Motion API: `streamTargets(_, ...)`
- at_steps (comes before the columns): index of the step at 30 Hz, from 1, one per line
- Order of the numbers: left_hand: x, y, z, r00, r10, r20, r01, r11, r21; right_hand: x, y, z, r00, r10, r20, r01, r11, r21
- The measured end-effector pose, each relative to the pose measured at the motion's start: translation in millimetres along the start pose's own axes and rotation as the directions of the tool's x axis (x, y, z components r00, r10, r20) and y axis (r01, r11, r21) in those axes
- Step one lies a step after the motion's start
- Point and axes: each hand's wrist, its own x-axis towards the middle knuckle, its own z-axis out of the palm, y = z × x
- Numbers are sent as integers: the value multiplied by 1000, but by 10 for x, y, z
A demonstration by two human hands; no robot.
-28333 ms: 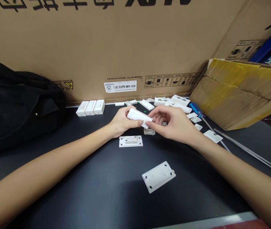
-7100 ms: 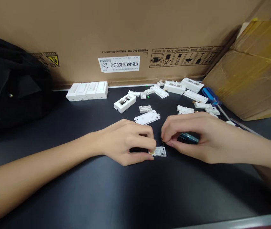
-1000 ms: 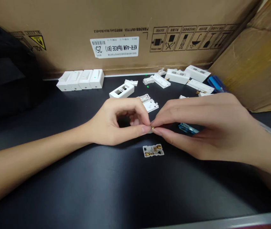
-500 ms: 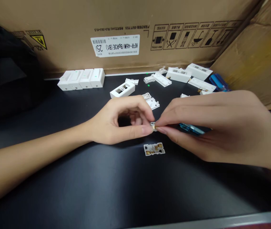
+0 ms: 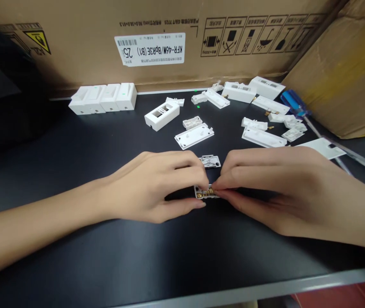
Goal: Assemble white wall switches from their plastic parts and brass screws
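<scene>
L hand (image 5: 159,188) curled over base (image 5: 205,193), grip unclear; R hand (image 5: 275,194) w/ fingertips closed at its R end, item hidden; 2nd pc. (image 5: 212,161) behind, on counter (image 5: 156,261).

- The left hand (image 5: 159,186) is bare, with slim fingers and a smooth, rounded back.
- The left thumb (image 5: 184,208) is thin and has a small, smooth nail at its tip.
- The left forearm (image 5: 50,226) is bare too, long and slim, as far as the view goes.
- The right hand (image 5: 278,188) is bare, with a broad back and long fingers.
</scene>
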Motion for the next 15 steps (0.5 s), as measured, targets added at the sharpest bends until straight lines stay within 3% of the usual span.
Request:
streamTargets(6,7,-26,9,998,59,2,-59,998,28,21,-16,33,1000,-20,-3,20,997,-69)
streamTargets(15,14,-24,16,998,59,-8,-59,997,41,21,-13,67,999,-38,-24,36,995,-97)
